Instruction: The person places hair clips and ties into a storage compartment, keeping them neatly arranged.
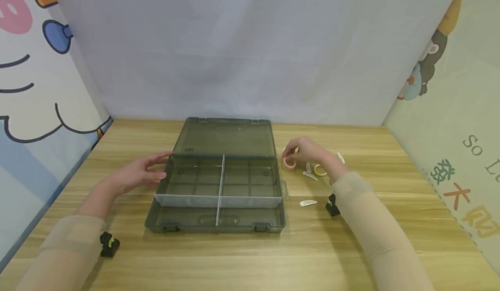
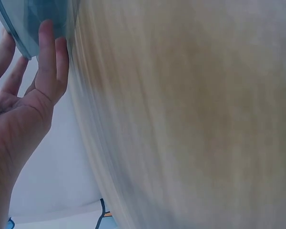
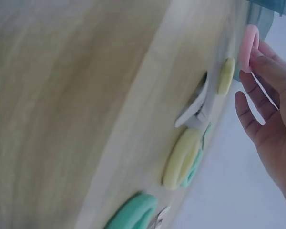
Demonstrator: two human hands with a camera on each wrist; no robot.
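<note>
A grey see-through organizer box (image 1: pixel 148 222) lies opened on the table, its lid (image 1: pixel 222 137) folded back, with pale dividers (image 1: pixel 187 201) across its base. My left hand (image 1: pixel 134 174) is at the box's left side, fairly straight fingers touching its edge; the left wrist view shows fingertips against a box corner (image 2: pixel 35 43). Just off the box's right side, my right hand (image 1: pixel 304 150) pinches a pink hair tie (image 3: pixel 245 50) between thumb and fingers, held upright. Part of that ring is hidden behind the fingers.
Right of the box lie several white snap hair clips (image 1: pixel 308 203), yellow hair ties (image 3: pixel 171 169) and teal hair ties (image 3: pixel 131 214), partly hidden behind my right forearm. A pale cloth (image 1: pixel 250 57) hangs behind the wooden table (image 1: pixel 250 260), with printed panels at both sides.
</note>
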